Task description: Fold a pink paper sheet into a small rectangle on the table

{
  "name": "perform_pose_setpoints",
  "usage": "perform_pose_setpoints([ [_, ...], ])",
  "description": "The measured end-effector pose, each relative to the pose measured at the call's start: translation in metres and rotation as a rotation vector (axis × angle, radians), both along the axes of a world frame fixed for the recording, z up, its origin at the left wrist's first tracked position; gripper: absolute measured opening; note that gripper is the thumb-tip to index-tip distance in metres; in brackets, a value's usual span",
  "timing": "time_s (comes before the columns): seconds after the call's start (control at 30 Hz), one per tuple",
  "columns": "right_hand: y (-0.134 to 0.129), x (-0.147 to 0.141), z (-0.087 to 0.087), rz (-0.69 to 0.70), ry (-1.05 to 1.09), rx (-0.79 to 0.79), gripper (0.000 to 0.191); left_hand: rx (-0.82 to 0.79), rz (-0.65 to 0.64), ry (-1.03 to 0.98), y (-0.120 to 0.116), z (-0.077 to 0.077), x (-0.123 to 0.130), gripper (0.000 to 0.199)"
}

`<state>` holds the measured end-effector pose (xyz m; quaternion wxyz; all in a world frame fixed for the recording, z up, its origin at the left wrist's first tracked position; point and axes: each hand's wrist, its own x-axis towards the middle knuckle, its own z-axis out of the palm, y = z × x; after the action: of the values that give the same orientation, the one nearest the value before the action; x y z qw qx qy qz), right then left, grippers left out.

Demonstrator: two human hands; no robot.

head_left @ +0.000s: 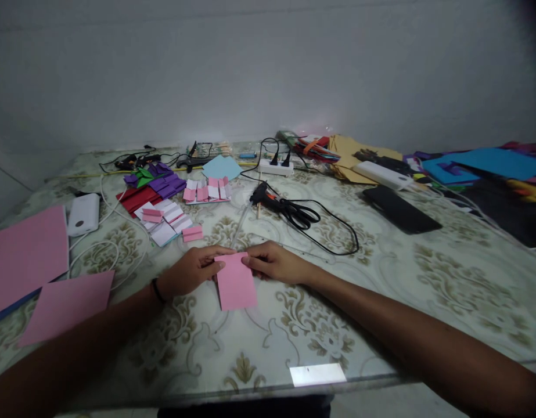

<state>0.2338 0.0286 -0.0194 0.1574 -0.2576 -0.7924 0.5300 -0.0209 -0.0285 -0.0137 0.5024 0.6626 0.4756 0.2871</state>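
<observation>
A small pink sheet of paper (237, 285) is held between both hands above the patterned table. My left hand (193, 270) pinches its upper left edge, thumb on top and fingers behind. At the upper right corner, my right hand (273, 262) grips it the same way. Beyond the hands lies a glue gun (270, 201) with a black coiled cord. Folded pink and white paper pieces (167, 220) lie to the upper left, with a small folded pink strip (192, 233) beside them.
Large pink sheets (28, 255) and a white power bank (83, 213) with cables lie at left. Purple folded papers (167, 184) and a power strip (276, 167) stand farther back. A black phone (400, 209) and blue sheets (485, 164) are at right.
</observation>
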Motion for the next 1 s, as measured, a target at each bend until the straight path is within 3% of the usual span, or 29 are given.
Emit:
perform_pose_setpoints([
  [1.0,0.0006,-0.0003,-0.0001,0.010,0.012,0.031,0.056,0.007,-0.012,0.005,0.0001,0.0039,0.0016,0.043],
])
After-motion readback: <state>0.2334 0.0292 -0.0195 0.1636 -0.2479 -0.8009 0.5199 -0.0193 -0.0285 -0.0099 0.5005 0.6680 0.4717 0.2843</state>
